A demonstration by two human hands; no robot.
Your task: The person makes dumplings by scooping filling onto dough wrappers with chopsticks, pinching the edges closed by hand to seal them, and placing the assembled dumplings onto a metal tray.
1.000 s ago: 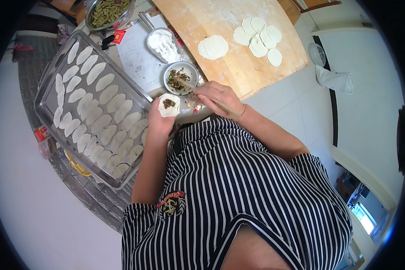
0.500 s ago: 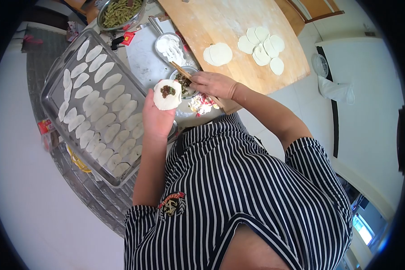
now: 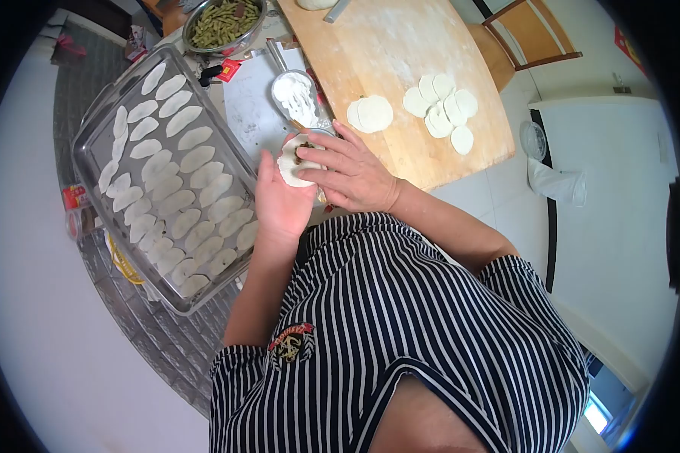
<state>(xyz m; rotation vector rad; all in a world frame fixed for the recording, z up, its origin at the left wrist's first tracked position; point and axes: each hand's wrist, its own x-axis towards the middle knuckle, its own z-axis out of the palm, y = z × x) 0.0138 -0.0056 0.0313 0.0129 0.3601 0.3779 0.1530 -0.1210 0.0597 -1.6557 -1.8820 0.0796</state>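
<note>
A round dumpling wrapper (image 3: 289, 167) lies across the palm of my left hand (image 3: 283, 208), which cups it from below with the thumb raised beside it. Dark filling (image 3: 304, 152) sits on the wrapper, partly covered by fingers. From the right, my right hand (image 3: 357, 170) reaches over, its fingertips on the wrapper's right part; its thumb is lower, near the wrapper's bottom edge. Behind the hands, the filling bowl (image 3: 326, 131) is mostly hidden. A bit of the chopsticks (image 3: 298, 125) shows beyond the wrapper, outside my right hand's grasp.
Left, a metal tray (image 3: 213, 121) holds rows of folded dumplings (image 3: 175, 202). A scoop of flour (image 3: 295, 97) and a bowl of green pods (image 3: 223, 29) stand farther back. More wrappers (image 3: 440, 106) lie on the wooden board (image 3: 400, 45), with a chair (image 3: 533, 34) behind it.
My right hand has let go of the chopsticks and moved left from the bowl onto the wrapper. My left hand with the wrapper has shifted slightly right. The view has tilted a little.
</note>
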